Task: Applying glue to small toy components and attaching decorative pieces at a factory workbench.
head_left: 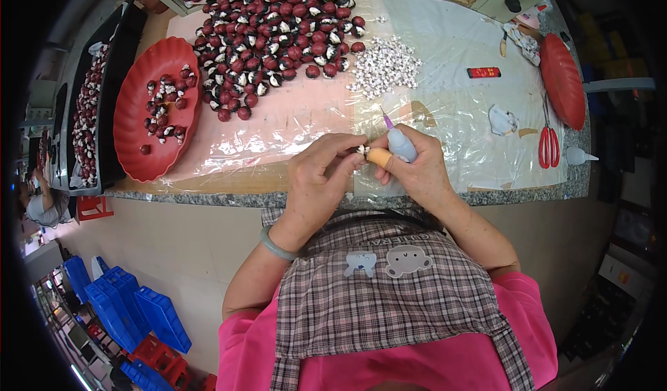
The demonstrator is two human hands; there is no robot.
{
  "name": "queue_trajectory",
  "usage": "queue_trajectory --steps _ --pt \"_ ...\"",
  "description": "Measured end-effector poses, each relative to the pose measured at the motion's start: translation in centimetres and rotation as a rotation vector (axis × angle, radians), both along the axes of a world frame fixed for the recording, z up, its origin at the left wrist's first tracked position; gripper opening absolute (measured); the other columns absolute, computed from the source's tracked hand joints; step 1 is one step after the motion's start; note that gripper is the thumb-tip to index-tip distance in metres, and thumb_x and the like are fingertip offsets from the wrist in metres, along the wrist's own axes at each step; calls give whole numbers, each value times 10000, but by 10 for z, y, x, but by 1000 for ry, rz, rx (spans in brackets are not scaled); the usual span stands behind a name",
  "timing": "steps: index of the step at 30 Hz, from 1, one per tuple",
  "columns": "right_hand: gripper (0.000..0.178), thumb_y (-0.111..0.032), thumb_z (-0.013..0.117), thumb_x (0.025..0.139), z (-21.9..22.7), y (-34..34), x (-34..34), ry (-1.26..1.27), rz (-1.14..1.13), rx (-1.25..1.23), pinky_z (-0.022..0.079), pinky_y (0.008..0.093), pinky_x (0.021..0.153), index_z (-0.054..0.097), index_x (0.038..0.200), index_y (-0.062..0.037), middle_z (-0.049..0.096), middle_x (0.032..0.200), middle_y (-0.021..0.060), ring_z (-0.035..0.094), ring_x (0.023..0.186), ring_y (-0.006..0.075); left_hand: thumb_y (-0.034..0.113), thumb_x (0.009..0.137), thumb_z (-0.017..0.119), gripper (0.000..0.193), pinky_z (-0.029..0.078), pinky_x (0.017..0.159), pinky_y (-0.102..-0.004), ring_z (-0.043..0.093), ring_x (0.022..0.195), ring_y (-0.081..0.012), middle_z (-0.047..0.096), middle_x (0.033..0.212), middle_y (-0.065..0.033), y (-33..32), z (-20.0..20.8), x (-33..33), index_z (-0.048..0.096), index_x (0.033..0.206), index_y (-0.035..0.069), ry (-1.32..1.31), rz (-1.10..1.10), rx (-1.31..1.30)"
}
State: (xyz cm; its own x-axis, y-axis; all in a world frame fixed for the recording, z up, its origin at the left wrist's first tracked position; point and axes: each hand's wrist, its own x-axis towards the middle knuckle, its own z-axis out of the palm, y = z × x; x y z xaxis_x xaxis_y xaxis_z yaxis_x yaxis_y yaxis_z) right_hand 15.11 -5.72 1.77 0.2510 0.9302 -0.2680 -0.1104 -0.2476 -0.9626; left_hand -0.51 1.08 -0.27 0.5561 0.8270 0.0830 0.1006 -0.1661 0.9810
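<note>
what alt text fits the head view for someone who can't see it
A person's left hand holds a small piece; the right hand, beside it, holds a purple-tipped bottle. Beyond, on the table, lie a heap of red, black and white balls and a pile of tiny white pieces. A red tray of balls sits at left, scissors at right.

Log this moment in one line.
left hand: pinching small black-and-white piece | right hand: holding purple-tipped squeeze bottle | beyond: small white pieces, red-black-white balls
</note>
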Motion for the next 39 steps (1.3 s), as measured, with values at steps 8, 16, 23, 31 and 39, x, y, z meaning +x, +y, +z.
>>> queue_trajectory --steps 8,16,23,31,39 --pt "108 -42 642 858 5 0 18 80 1 29 457 205 509 595 941 9 599 800 31 556 600 70 -99 769 508 236 507 620 -268 545 748 -113 558 1015 -68 59 1 -6 579 975 -8 -52 -8 121" --pt "74 -29 635 857 3 -4 19 17 51 43 453 201 508 600 910 10 595 771 28 557 612 68 2 768 632 214 483 628 -355 593 745 -269 601 948 -107 90 7 15 591 975 41 392 163 919" --pt "90 -55 665 833 9 -7 24 -35 44 6 446 201 520 612 887 -5 605 771 22 546 600 59 25 774 629 247 487 627 -386 594 754 -287 533 912 -107 86 5 20 576 1013 56 551 127 827" --pt "284 -43 618 843 4 -9 38 56 40 84 435 206 533 484 1092 -58 571 927 30 530 680 75 21 807 645 212 461 552 -262 554 692 -140 543 874 -76 66 13 -5 596 1011 -12 248 22 311" --pt "304 -149 580 889 2 -5 37 103 65 267 477 206 474 513 1128 26 516 1124 123 616 684 150 155 925 588 167 349 529 -146 492 686 -46 606 877 -38 42 20 -18 612 1024 22 -413 -90 -799"
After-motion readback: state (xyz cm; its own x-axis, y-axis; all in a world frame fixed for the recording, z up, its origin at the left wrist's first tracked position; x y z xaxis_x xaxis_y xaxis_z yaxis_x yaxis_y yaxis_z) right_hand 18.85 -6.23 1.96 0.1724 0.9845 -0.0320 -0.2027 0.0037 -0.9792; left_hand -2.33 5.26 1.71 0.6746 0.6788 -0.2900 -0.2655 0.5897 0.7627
